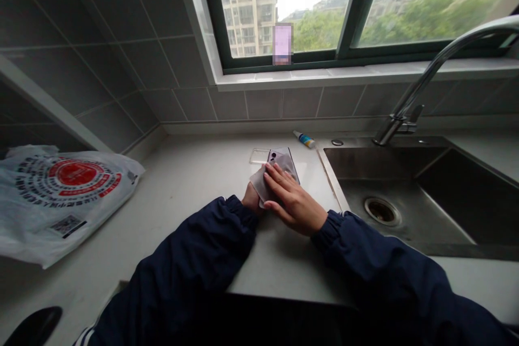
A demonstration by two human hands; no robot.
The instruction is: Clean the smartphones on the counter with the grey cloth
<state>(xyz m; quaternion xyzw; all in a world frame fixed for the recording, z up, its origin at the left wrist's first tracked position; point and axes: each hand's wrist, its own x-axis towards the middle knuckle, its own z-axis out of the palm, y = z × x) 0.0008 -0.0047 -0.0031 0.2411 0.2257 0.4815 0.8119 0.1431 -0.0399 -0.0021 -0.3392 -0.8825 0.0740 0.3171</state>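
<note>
A smartphone (287, 158) with round camera lenses at its upper left corner is over the counter, its back facing up. A thin grey cloth (261, 188) covers much of it. My right hand (294, 199) lies flat on the cloth and phone, fingers stretched out and pointing up and left. At the phone's lower left is my left hand (252, 198), its fingers hidden behind the cloth and phone. Just left of the phone's top, a clear phone case (257, 155) rests on the counter.
A small white, blue and yellow tube (304, 139) lies near the sink's corner. The steel sink (405, 194) and curved faucet (409, 92) are to the right. On the left sits a white plastic bag (73, 189) with red print. A window (284, 11) is behind the counter (194, 173).
</note>
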